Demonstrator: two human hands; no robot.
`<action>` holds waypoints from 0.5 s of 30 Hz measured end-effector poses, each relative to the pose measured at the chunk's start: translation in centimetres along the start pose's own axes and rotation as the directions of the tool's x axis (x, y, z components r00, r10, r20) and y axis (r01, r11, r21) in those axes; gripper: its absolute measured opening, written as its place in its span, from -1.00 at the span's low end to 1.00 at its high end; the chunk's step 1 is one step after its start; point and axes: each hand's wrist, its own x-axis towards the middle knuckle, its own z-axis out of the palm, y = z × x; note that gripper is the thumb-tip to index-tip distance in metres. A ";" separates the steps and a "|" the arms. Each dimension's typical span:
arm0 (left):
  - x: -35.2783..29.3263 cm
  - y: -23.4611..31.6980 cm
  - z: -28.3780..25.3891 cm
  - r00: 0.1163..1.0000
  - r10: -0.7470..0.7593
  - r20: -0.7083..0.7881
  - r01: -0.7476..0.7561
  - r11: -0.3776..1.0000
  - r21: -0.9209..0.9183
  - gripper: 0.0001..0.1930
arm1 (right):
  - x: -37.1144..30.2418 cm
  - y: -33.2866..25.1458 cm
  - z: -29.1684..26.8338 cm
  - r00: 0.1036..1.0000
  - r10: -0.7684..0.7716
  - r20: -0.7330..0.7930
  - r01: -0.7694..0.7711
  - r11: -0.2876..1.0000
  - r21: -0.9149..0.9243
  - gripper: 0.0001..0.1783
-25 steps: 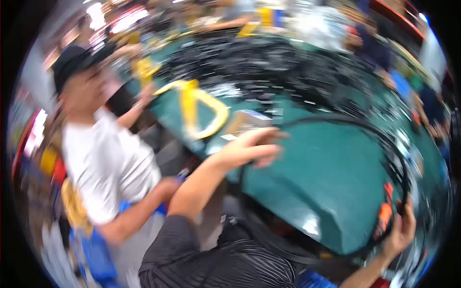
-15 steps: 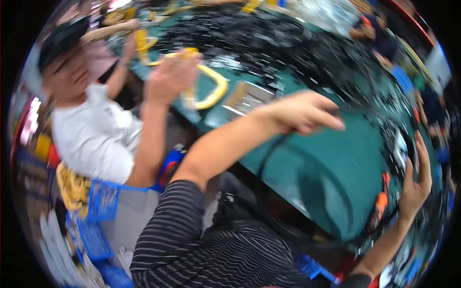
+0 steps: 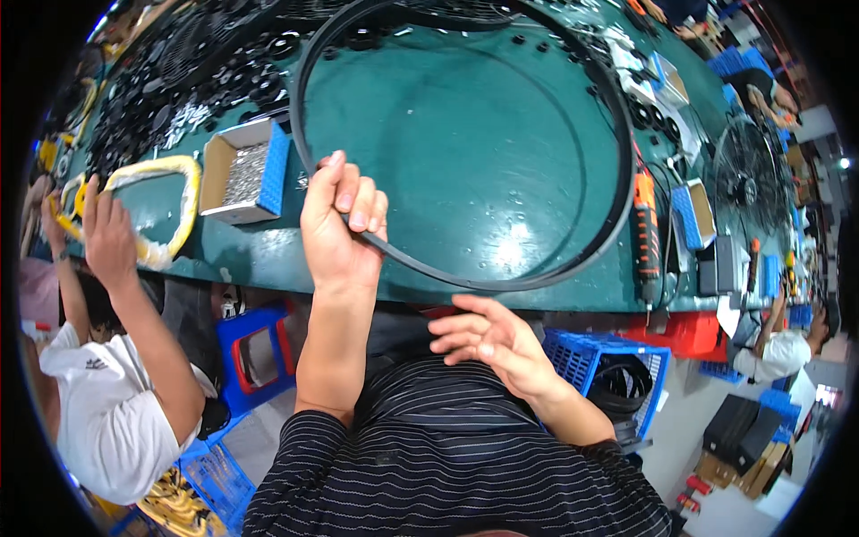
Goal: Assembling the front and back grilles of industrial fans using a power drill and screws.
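**Large, thin black hoop point(image 3: 501, 285) held in your left hand point(image 3: 344, 234), your right hand point(image 3: 490, 345) bare**

Your left hand grips the hoop at its near left part, fingers curled together around the band; the hoop spreads away from you above the green, glossy-topped table point(image 3: 465, 179), its far side running to the upper border of the view, and whether that side touches the tabletop you cannot tell; a curved shadow falls on the green surface inside it.

Your right hand holds nothing; its fingers are parted and slightly bent, pointing left, just short of the table edge and near the hoop's closest stretch.

Left of the hoop stands an open cardboard box with a blue side point(image 3: 276, 174), filled with small silvery metal pieces; beyond it, a co-worker's hand point(image 3: 109, 237) is at a rounded yellow frame point(image 3: 192, 197); to the hoop's right lies an orange-and-black power screwdriver point(image 3: 646, 233); below the table, near your right forearm, sits a blue plastic crate point(image 3: 573, 353) with black coils inside.
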 end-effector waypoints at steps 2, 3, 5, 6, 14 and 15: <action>-0.7 -0.8 0.2 1.000 0.005 0.027 -0.005 1.000 -0.023 -0.67 | 0.6 0.4 0.2 0.999 -0.043 0.002 0.043 0.998 0.036 -0.38; -1.6 -1.7 0.4 0.997 0.057 -0.044 -0.055 0.998 0.044 -0.74 | 0.9 0.4 0.5 0.993 -0.098 -0.063 0.105 0.986 0.129 -0.41; -3.7 -3.6 0.9 0.984 0.175 -0.038 -0.164 0.967 0.196 -0.97 | 1.4 0.2 1.0 0.969 -0.062 -0.241 0.141 0.935 0.325 -0.59; -5.0 -4.5 1.2 0.976 0.208 -0.058 -0.188 0.953 0.237 -0.92 | 1.4 0.1 1.1 0.977 -0.078 -0.197 0.136 0.944 0.300 -0.59; -6.9 -1.6 1.5 0.952 0.161 0.261 -0.246 0.908 0.338 -0.21 | -2.3 -2.2 -6.4 0.909 -0.089 -0.408 0.171 0.971 0.169 -0.79; -6.4 -0.5 1.1 0.949 0.168 0.265 -0.251 0.913 0.322 -0.21 | -2.8 -2.9 -7.5 0.931 -0.072 -0.358 0.142 0.975 0.173 -0.77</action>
